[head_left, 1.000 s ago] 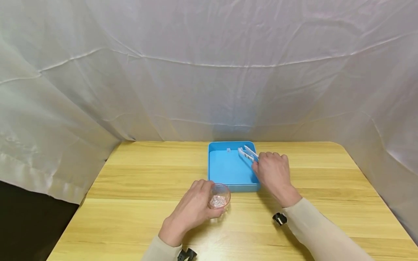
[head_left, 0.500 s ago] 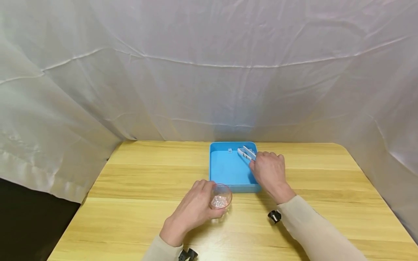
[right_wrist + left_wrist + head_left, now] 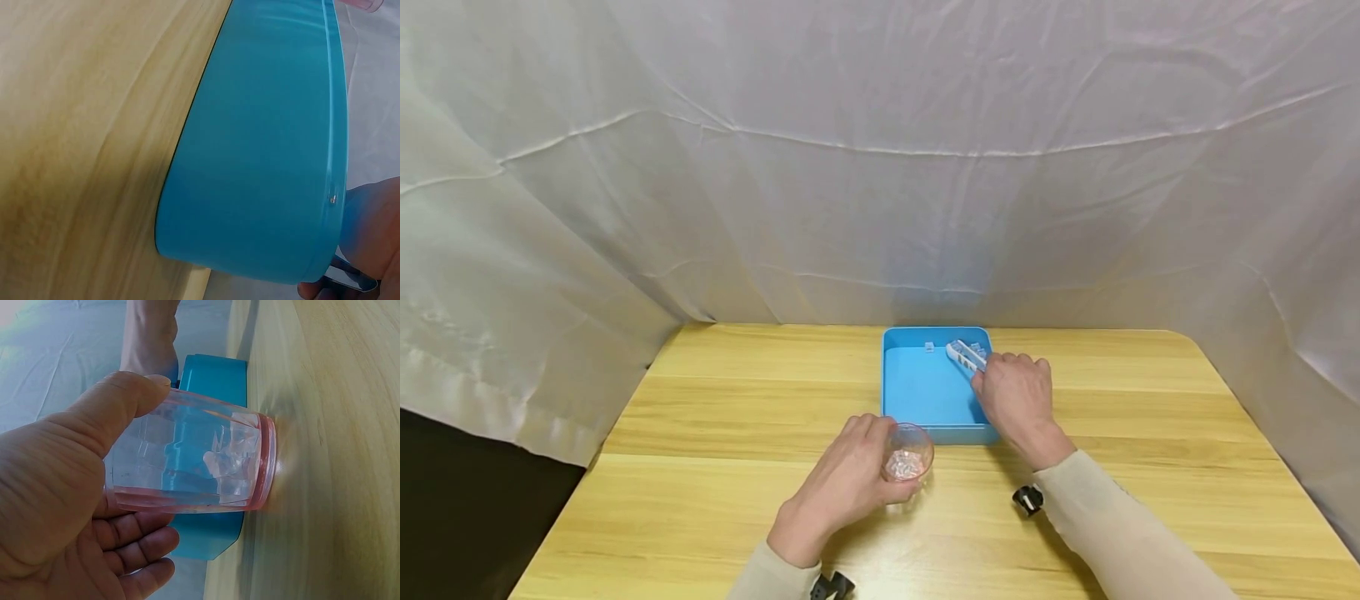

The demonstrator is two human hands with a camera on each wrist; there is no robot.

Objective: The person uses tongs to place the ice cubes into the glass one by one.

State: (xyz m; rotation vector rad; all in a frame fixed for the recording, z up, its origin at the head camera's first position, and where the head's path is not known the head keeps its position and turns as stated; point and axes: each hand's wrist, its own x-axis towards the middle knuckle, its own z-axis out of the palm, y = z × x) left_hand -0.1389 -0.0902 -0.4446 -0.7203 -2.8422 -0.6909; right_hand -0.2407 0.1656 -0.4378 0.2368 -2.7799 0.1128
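Note:
My left hand [image 3: 838, 475] grips a clear cup [image 3: 917, 442] with a pinkish tint, thumb on one side and fingers on the other. Clear pieces [image 3: 237, 447] lie in the bottom of the cup, which stands on the table. With my right hand [image 3: 1018, 398] I hold white tongs [image 3: 967, 358] whose tips reach down into the far right part of a blue tray [image 3: 925, 392]. A few clear cubes [image 3: 978, 347] lie around those tips, and a single clear cube [image 3: 929, 347] sits further left by the tray's back wall. In the right wrist view, the tray's side hides the tong tips.
The wooden table [image 3: 722, 417] carries the tray near its back edge. A pale curtain [image 3: 820, 217] hangs behind and along both sides. The cup is close in front of the tray's near left corner. Black wrist cameras [image 3: 1028, 500] sit below both sleeves.
The tong arms have come closer together over the cubes, and my right hand has shifted slightly left. My left hand and the cup stay almost where they were.

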